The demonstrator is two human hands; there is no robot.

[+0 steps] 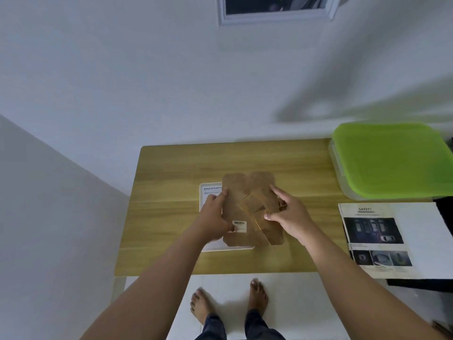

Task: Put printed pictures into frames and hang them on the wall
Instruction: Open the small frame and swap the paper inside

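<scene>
Brown cardboard backing (236,186), long axis away from me, label (239,226) end nearest, my left hand (213,214) gripping its edge, right hand (288,212) pinching its flap (257,203)

Table (171,173) is light yellowish wood grain, streaks running across. The cardboard backing (247,190) is plain kraft brown, with a little white label (239,226) that has dark print. The sheet (210,188) under it is white with dark lettering. The lid (392,158) is bright lime green. The booklet (375,239) is white with dark bluish photos. The wall (122,82) is pale grey-white, and the wall frame (274,19) is white around a dark picture (274,4).
</scene>
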